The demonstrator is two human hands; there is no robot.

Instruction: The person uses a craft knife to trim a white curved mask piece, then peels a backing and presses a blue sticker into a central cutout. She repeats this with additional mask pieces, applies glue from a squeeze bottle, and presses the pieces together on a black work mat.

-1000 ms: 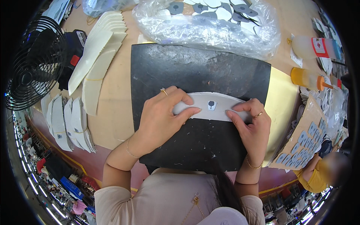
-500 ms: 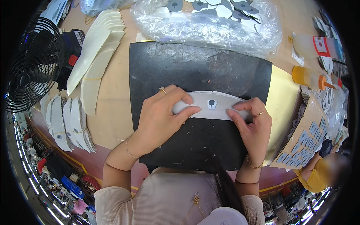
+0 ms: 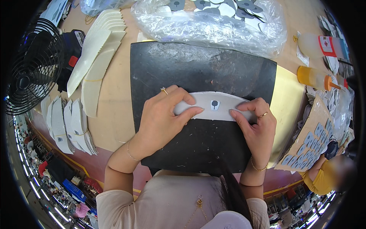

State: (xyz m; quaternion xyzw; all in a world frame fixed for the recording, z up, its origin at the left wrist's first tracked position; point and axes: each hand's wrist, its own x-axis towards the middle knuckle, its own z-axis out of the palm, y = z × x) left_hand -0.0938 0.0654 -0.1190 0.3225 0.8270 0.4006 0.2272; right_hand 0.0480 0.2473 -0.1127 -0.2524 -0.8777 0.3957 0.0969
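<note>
The curved light-grey strip lies across the middle of the black mat, its long edges arching away from me. My left hand pinches the strip's left end between thumb and bent forefinger; my right hand grips the right end in the same manner, so that both hands are closed on the piece. Between my two thumbs, a small white patch bearing a dark rounded emblem shows on the strip's upper face. Whether the strip touches the mat along its whole length, I cannot tell.

The mat rests on a tan tabletop. Beyond the mat's far edge sits a clear plastic bag with grey and white cut pieces in it. To the left of the mat are fanned cream pieces, banded strips and, farther out, a black fan. A pale yellow sheet shows from under the mat's right side; farther right stand a cardboard panel set with small grey pieces, and an amber bottle lying on its side.
</note>
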